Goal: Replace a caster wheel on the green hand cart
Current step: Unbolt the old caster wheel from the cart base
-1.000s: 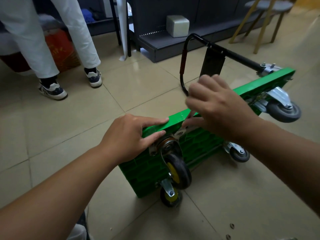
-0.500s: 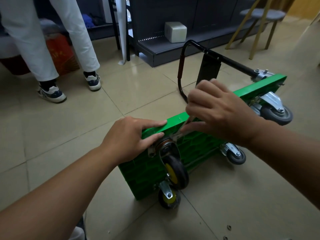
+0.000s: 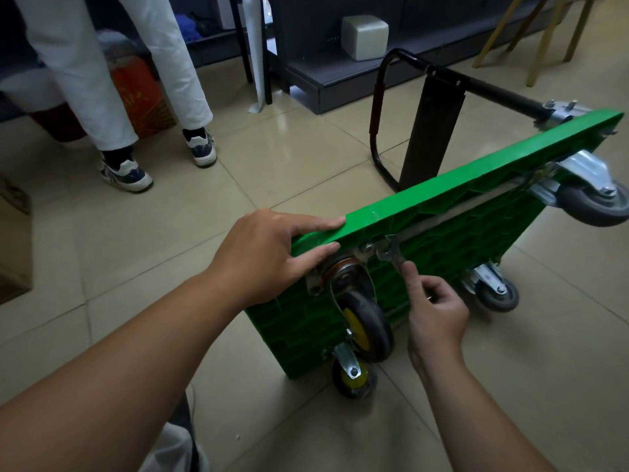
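Now: green hand cart (image 3: 476, 185) stands on its edge on the tiled floor (image 3: 190, 233), underside toward you. Your left hand (image 3: 269, 253) lies flat over its top edge, fingers straight. Your right hand (image 3: 435, 311) pinches the wrench (image 3: 389, 253) handle, with the wrench head on a bolt (image 3: 367, 247) at 1 o'clock from the yellow-hubbed caster wheel (image 3: 367, 328).

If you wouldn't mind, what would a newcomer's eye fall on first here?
The bright green hand cart lies tipped on its side on the tiled floor, centre right. At its near corner the left hand rests on the upper edge, while the right hand holds a wrench just above the yellow-hubbed caster wheel. A person in white trousers stands upper left.
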`<state>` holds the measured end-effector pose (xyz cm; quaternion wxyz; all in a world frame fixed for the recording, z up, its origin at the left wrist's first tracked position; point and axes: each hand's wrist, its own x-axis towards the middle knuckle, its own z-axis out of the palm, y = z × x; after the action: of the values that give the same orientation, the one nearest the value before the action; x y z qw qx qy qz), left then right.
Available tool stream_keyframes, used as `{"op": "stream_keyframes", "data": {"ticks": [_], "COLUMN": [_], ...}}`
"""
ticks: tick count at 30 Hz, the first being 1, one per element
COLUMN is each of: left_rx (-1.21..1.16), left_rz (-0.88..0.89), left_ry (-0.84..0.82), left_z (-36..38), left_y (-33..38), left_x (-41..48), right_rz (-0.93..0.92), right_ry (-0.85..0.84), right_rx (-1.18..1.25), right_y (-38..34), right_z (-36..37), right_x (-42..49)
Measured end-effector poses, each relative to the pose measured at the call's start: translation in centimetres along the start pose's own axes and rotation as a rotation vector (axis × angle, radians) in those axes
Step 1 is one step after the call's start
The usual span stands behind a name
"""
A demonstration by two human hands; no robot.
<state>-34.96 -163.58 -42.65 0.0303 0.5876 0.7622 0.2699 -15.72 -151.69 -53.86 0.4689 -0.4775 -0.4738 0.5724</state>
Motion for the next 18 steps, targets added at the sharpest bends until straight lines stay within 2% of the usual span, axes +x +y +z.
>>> {"op": "stream_keyframes", "data": {"ticks": [9, 18], "left_rx": [-0.045, -0.038], "left_rz": [-0.017, -0.005], "left_ry": [0.007, 0.024], "left_z": [0.1, 0.1], "left_y": [-0.5, -0.2], "left_x": [0.1, 0.0], "right_rz": [-0.030, -0.166], "right_ry": [-0.099, -0.234], "right_rx": [-0.037, -0.342], "right_y": [2.7, 5.3], "right_z": [1.4, 1.6], "right_x": [0.1, 1.1]}}
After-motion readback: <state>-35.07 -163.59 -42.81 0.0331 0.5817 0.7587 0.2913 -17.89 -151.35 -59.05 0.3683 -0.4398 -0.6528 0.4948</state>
